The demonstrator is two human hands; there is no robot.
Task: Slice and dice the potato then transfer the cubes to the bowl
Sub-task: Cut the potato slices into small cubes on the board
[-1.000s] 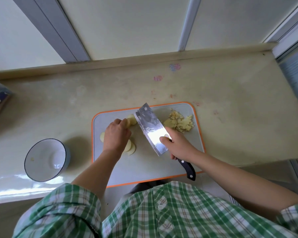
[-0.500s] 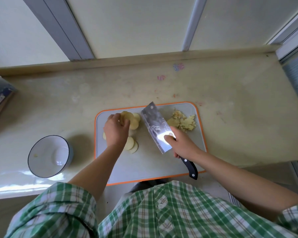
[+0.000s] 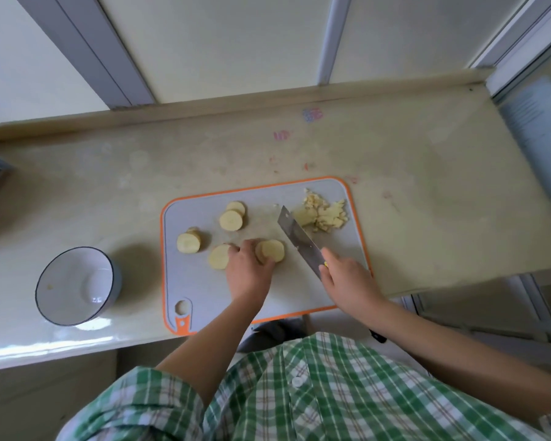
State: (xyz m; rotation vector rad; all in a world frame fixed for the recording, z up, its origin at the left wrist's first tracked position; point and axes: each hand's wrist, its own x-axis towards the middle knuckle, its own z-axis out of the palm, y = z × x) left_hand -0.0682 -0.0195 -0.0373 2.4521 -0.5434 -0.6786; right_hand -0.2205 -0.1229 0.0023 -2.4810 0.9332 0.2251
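Currently mid-dicing; left hand (image 3: 247, 272) with fingers curled on slice stack (image 3: 272, 249), frame centre, on cutting board (image 3: 268, 300); right hand (image 3: 347, 278) clamped round knife (image 3: 299, 241), tip beside diced pile (image 3: 323, 214), upper right; loose slices (image 3: 231, 219) left of centre; bowl (image 3: 67, 275) lower left, without cubes; next, probably: blade squared over steadied stack.

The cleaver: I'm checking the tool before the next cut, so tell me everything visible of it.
The cleaver has a broad rectangular blade of shiny steel and a black handle, mostly hidden; only its end shows beneath the forearm. The right hand holds it where blade meets handle. It slants over the cutting board, tip pointing away, beside the diced potato. Whether its edge touches the board is unclear.
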